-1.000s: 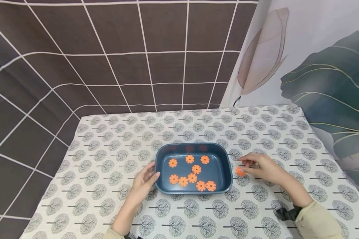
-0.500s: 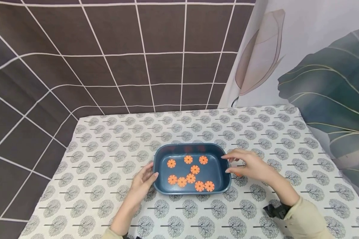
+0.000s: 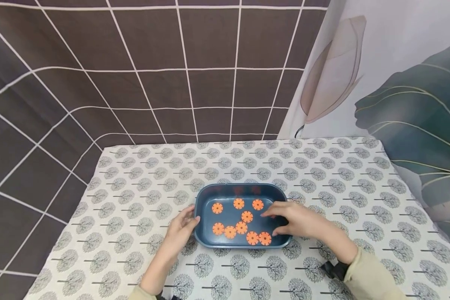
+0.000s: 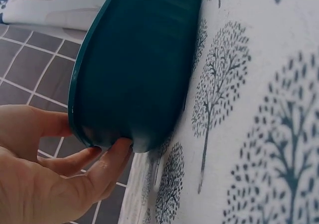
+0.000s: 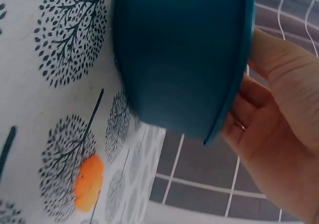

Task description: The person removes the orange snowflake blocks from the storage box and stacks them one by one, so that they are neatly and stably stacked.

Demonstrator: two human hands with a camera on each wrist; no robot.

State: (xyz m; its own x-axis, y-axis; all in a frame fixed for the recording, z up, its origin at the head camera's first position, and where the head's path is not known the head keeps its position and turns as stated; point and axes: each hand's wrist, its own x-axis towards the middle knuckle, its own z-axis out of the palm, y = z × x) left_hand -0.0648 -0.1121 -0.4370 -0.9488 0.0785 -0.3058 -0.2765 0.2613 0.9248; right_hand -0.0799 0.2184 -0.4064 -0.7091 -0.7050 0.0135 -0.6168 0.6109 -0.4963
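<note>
A dark blue plastic tub stands on the cloth, with several orange notched discs lying flat on its floor. My left hand grips the tub's left end, thumb at the rim and fingers against the outer wall; the left wrist view shows this hand and the tub wall close up. Over the tub's right end reaches my right hand, thumb and fingers apart, with no disc visible between them. In the right wrist view, one orange disc lies outside the tub on the cloth; the right hand hides it from the head view.
A white cloth printed with grey trees covers the table. Behind it hangs a dark brown curtain with white grid lines. A pale curtain with a leaf print hangs at the right.
My right hand has moved left, from the orange disc on the cloth to over the tub's right end. That disc stays on the cloth. My left hand keeps its place on the tub.
</note>
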